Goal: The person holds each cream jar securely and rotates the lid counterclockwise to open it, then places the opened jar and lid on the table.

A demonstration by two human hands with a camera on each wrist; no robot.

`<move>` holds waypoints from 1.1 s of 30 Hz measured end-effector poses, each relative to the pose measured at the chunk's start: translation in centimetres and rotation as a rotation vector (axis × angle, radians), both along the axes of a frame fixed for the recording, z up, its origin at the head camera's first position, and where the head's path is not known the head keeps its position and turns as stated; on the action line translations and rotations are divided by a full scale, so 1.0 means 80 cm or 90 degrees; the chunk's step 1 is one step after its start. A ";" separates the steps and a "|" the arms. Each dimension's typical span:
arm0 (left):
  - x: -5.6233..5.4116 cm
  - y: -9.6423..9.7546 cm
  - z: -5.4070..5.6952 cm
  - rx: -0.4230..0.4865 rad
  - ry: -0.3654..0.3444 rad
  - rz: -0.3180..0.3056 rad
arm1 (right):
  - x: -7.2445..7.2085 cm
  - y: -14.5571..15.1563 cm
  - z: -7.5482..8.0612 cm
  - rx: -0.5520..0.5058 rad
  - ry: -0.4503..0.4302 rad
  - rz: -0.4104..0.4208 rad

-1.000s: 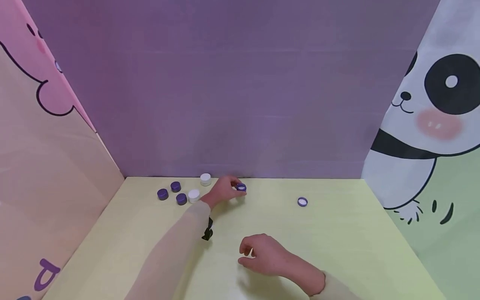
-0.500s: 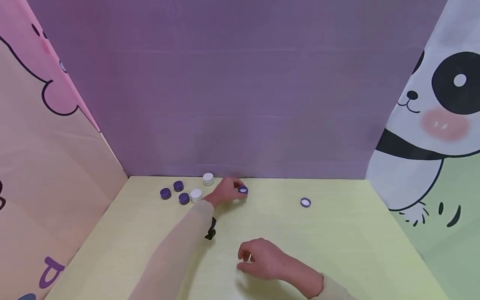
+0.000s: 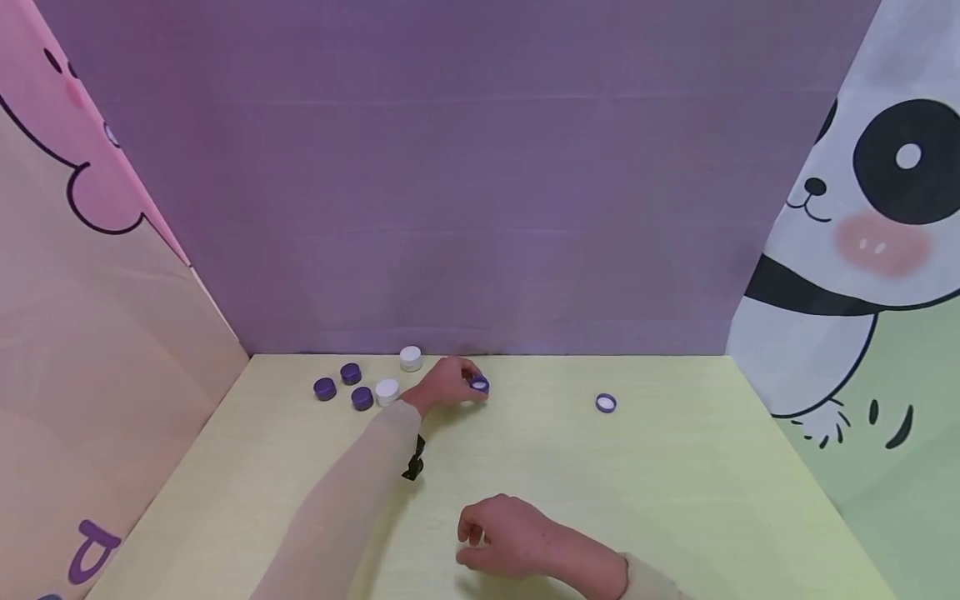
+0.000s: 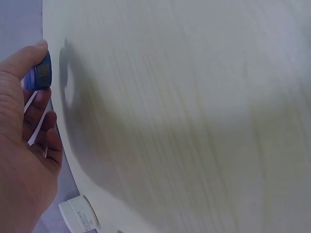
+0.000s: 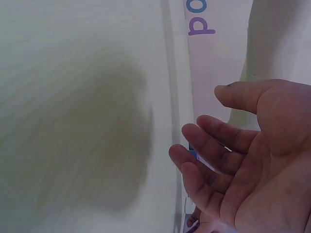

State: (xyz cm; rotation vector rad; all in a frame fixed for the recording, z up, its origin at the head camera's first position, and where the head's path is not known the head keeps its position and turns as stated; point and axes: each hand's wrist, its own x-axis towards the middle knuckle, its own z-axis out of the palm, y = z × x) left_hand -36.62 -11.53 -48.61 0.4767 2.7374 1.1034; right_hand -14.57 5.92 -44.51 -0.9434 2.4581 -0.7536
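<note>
My left hand [image 3: 446, 386] is at the back of the table and pinches a small round purple jar [image 3: 478, 384] between thumb and fingertips. The jar's white inner disc faces up in the head view. From the left wrist it shows as a short blue-purple cylinder [image 4: 43, 73] with a small printed patch, raised over its shadow. My right hand [image 3: 510, 536] hovers near the front with loosely bent fingers and nothing in them. Left of my left hand stand two white jars, one behind [image 3: 410, 359] and one nearer [image 3: 387, 392].
Several purple jars stand at the back left, one of them [image 3: 362, 398] close to the nearer white jar. Toward the right lies a purple ring-shaped piece with a white centre [image 3: 606, 403]. A purple wall [image 3: 480, 183] rises behind the pale yellow table [image 3: 600, 475], with printed panels on both sides.
My left hand has drawn the purple jar slightly toward me, keeping its pinch. My right hand has shifted a little left and nearer the front. The other pieces have stayed in place.
</note>
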 end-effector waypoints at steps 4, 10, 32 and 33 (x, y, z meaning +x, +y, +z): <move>0.000 -0.001 -0.003 -0.007 0.007 -0.007 | 0.004 -0.004 -0.006 0.001 0.007 0.008; -0.001 -0.005 -0.010 -0.016 0.015 -0.017 | 0.007 -0.011 -0.010 0.026 -0.017 0.002; 0.008 -0.014 -0.007 -0.044 -0.007 0.006 | -0.008 0.003 -0.020 -0.001 0.022 -0.051; 0.009 -0.014 -0.007 -0.045 -0.007 0.007 | -0.011 0.005 -0.020 -0.007 0.025 -0.054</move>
